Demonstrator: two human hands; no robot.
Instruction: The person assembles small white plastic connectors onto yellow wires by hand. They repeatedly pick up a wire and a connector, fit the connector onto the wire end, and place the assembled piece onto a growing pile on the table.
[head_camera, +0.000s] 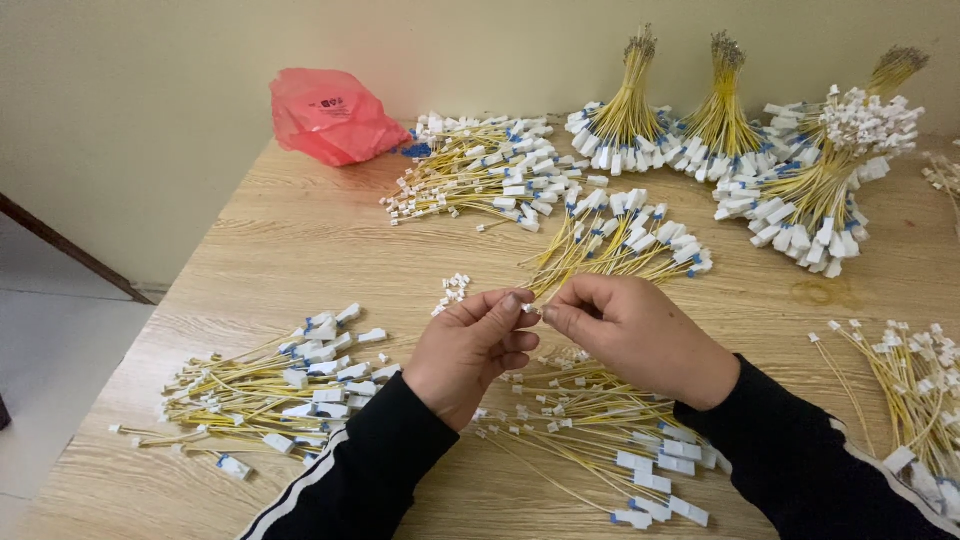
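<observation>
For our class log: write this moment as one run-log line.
left hand: pinches small white connector | right hand: fingertips meet it | yellow wire pile: beneath | wooden table

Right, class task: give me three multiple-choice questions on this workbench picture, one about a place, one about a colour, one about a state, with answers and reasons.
1. Where does the red plastic bag lie on the wooden table?
A. far left corner, by the wall
B. near right edge
C. under the hands

2. What colour are the wires of the wire harnesses?
A. green
B. yellow
C. black

3. What are the left hand and right hand doing?
A. lying flat on the table
B. pinching a small white connector between their fingertips
C. gripping the bag

Answers:
1 A, the bag sits at the table's back left against the wall.
2 B, every bundle has yellow leads with white plugs.
3 B, both hands are raised and their fingertips meet on the small white piece.
</observation>
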